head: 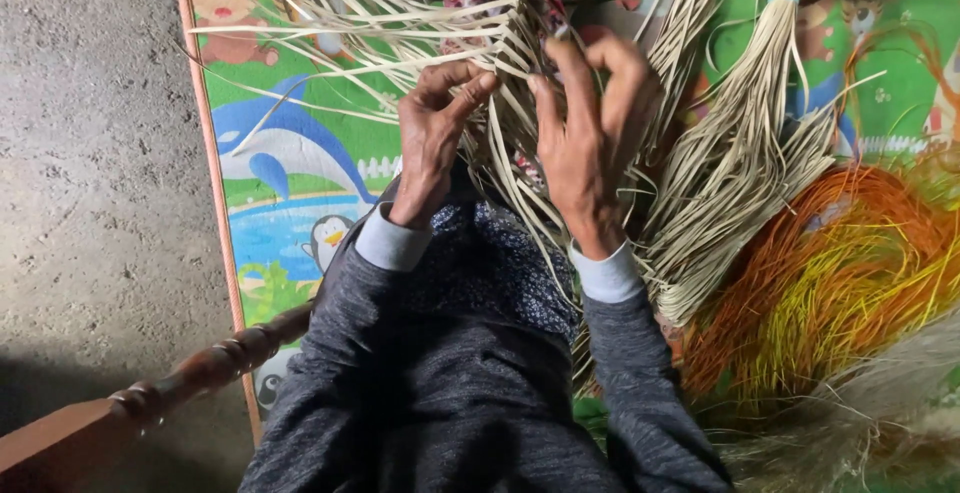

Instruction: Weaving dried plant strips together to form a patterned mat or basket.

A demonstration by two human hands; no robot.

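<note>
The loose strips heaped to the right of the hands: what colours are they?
Orange and yellow strips, seen in the head view.

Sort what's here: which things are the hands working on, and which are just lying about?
In use:
left hand
right hand
pale woven strips

Lying about:
tied pale bundle
orange and yellow strands
picture mat
turned wooden rail

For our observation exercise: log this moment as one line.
left hand: pinching pale strip | right hand: fingers on woven strips | beside: tied pale bundle, orange-yellow strands | under: play mat
</note>
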